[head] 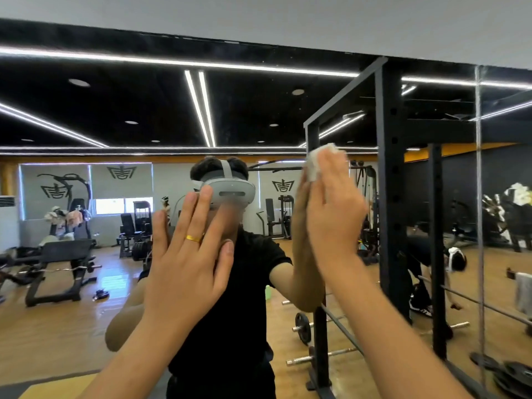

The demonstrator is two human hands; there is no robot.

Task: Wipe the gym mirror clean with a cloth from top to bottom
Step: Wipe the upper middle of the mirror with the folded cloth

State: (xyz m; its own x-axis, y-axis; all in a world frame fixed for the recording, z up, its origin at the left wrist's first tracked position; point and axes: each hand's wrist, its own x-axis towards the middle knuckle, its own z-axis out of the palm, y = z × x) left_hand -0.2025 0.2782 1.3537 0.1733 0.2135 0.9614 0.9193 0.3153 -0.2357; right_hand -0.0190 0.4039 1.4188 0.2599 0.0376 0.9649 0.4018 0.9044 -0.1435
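The cloth [315, 164] is small, white and crumpled. I judge it light and soft, so it folds under the palm and needs flat pressure, not a tight grip. The right hand [334, 203] presses it against the mirror [115, 110] with straight fingers, at about the height of the head, and a part of the cloth shows above the fingertips. The left hand [187, 254] is spread flat and holds nothing. It seems to lean on the glass, but I cannot tell if it really touches. The mirror is a large, stiff and smooth wall panel. It is probably fragile, so a moderate push is better, and the cloth will slide easily on it. The upper glass above the cloth looks not yet reached. I can read no words or brand. Only a dark emblem [121, 171] is reflected from the grey blinds [138, 185], and it has no readable letters.
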